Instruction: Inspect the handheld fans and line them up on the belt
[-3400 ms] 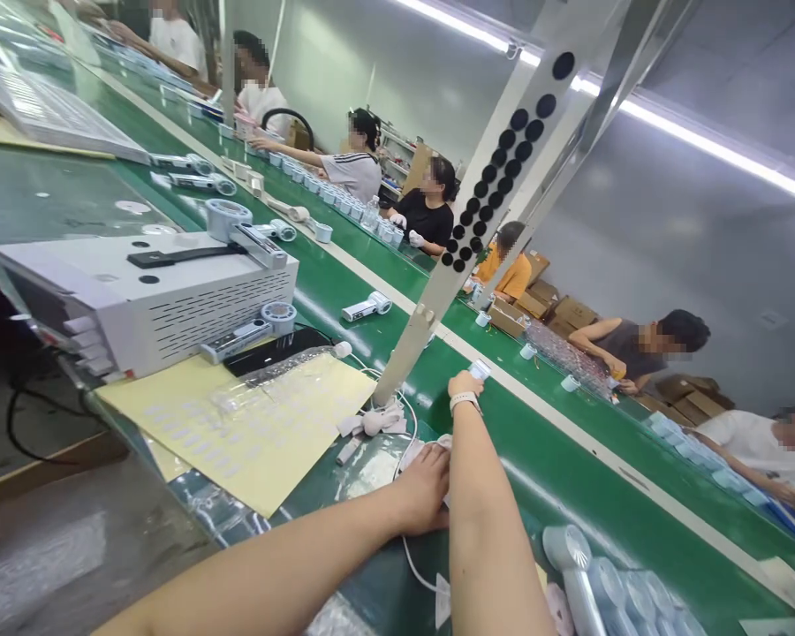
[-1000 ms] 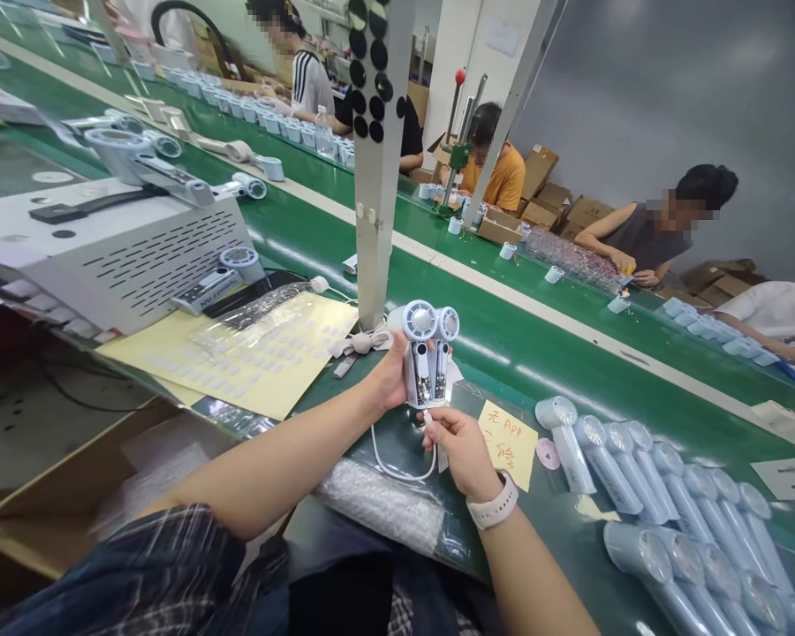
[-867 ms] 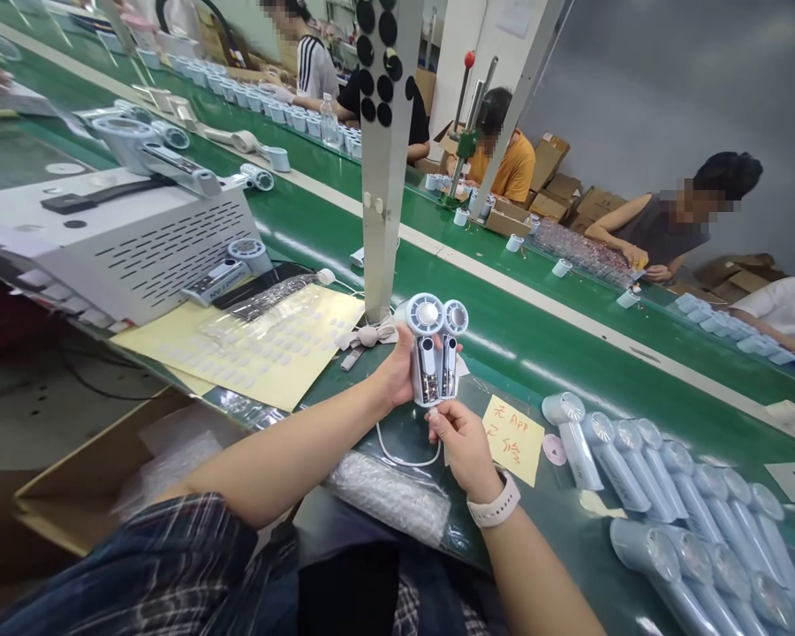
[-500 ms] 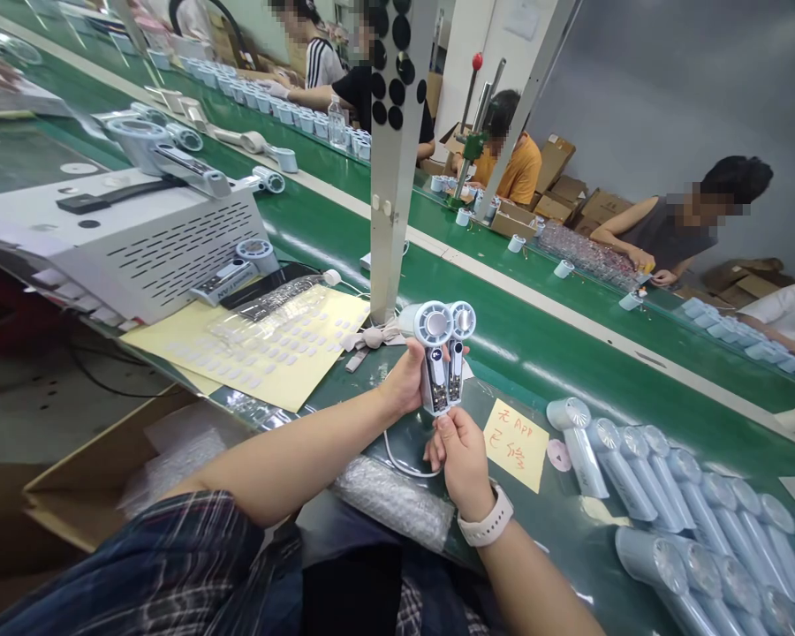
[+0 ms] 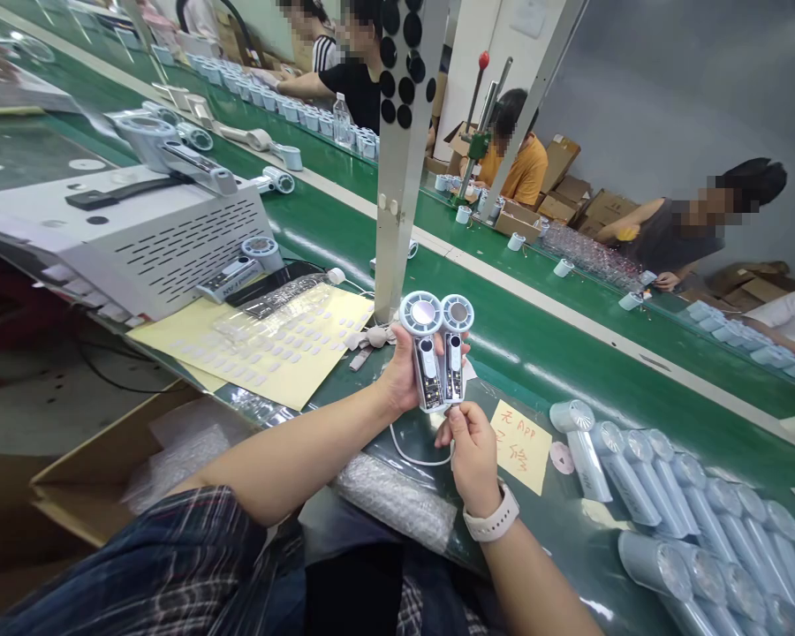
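Note:
My left hand point(image 5: 401, 375) is closed around two light-blue handheld fans, held side by side and upright. The left fan point(image 5: 428, 375) and the right fan point(image 5: 455, 367) both have opened handles with circuit boards showing. At the foot of the right fan, my right hand point(image 5: 472, 446) pinches the end of a white cable point(image 5: 411, 458); its plug is hidden by my fingers, so I cannot tell whether it sits in the port. The cable loops below the fans toward the left. A white watch point(image 5: 494, 517) is on my right wrist.
Several finished-looking fans point(image 5: 626, 473) lie in rows at the right, beside a handwritten yellow note point(image 5: 520, 446). A metal post point(image 5: 397, 177) rises just behind my hands. On the left are a sticker sheet point(image 5: 271, 344) and a white vented box point(image 5: 185, 256). Co-workers sit across the green belt point(image 5: 543, 353).
The two fans have turned so their round fronts and open handles face me more squarely. My right hand has shifted slightly right, still at the fan's foot. The view has moved a little.

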Demonstrator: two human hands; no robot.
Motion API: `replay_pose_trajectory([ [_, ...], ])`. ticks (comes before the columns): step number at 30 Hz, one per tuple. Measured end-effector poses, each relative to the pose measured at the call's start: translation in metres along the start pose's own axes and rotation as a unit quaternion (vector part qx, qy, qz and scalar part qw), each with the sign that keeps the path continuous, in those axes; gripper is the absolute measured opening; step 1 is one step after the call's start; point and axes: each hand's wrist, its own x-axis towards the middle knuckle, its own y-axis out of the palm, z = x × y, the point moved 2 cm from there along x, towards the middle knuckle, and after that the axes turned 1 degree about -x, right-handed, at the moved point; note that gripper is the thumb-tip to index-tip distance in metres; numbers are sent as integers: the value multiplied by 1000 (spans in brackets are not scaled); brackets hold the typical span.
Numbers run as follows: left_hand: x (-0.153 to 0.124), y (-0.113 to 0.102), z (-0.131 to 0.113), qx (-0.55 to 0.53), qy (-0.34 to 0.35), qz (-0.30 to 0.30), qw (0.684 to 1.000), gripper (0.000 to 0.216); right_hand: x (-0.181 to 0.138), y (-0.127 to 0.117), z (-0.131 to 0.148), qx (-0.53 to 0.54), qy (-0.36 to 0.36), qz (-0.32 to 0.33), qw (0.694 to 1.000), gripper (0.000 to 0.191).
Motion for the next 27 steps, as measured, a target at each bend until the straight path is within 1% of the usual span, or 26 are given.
replay_pose_trajectory([
  [3,-3,2,2,19,12,14,1000,75,-1,-1,-5,57,38,-4,998,42],
  [6,-6,2,6,45,32,12,998,76,-2,1,-10,112,73,-10,991,45],
  [9,-7,1,11,63,42,19,997,75,-2,2,-14,128,84,-16,988,47],
  [12,-5,-1,10,64,40,28,997,73,0,1,-13,77,58,-6,995,42],
  [16,-1,-4,2,43,41,22,998,74,4,-9,-6,-9,-30,-7,999,35],
  [17,0,-5,0,40,42,20,998,73,5,-13,-4,-24,-46,-18,998,34],
  [19,-1,-6,0,43,33,24,998,67,8,-22,-3,-64,-62,-66,994,30],
  [21,-5,-7,3,65,-1,48,997,63,11,-32,-3,-97,-64,-107,988,27],
  [22,-8,-7,7,85,-22,64,994,63,12,-35,-2,-95,-63,-106,988,34],
  [24,-15,-8,14,144,-60,101,983,64,14,-40,0,-50,-57,-62,995,48],
  [26,-18,-9,19,205,-81,126,967,62,15,-45,3,11,-43,-22,999,49],
  [27,-18,-11,20,227,-82,126,962,59,16,-49,4,34,-37,-18,999,47],
])
